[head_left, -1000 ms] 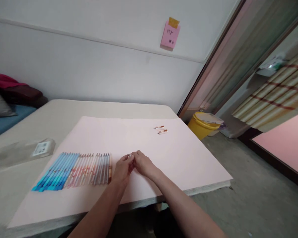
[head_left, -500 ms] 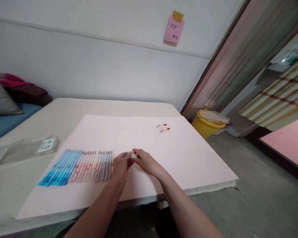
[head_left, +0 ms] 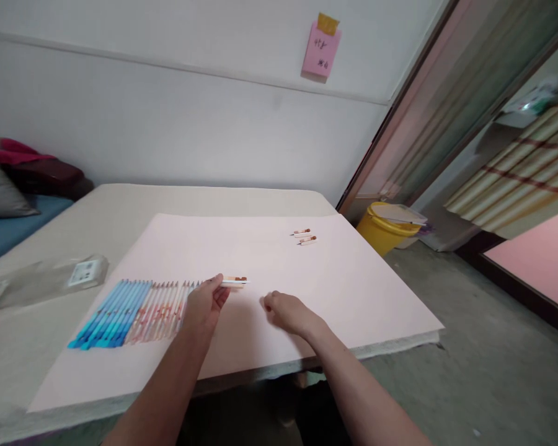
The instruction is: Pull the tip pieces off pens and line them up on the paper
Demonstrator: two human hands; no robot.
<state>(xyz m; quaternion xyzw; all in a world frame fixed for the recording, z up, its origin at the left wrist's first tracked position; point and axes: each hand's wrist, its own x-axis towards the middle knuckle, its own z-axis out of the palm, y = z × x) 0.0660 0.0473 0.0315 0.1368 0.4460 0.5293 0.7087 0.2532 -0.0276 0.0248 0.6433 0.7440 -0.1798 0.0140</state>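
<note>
My left hand (head_left: 205, 305) is closed on a few slim pens (head_left: 235, 280), white and pale with reddish-brown marks, whose ends stick out to the right above the sheet. Under and beside that hand lies a row of pens: blue ones (head_left: 118, 313) at the left, then pale pink-and-white ones (head_left: 155, 313). The right end of the row is partly hidden by my left hand and forearm. My right hand (head_left: 288, 311) is apart from the left, its fingers curled inward; whatever they hold, if anything, is hidden.
Two short pale pieces with dark tips and brown ends (head_left: 307, 240) lie toward the far right of the pale pink sheet (head_left: 353, 291). A clear plastic bag (head_left: 46, 282) lies left on the table. A yellow bin (head_left: 385, 229) stands beyond the right edge.
My hands were together around a small white item; now they are apart. The left has moved left with pens extended, and the right has drawn to the right and slightly nearer.
</note>
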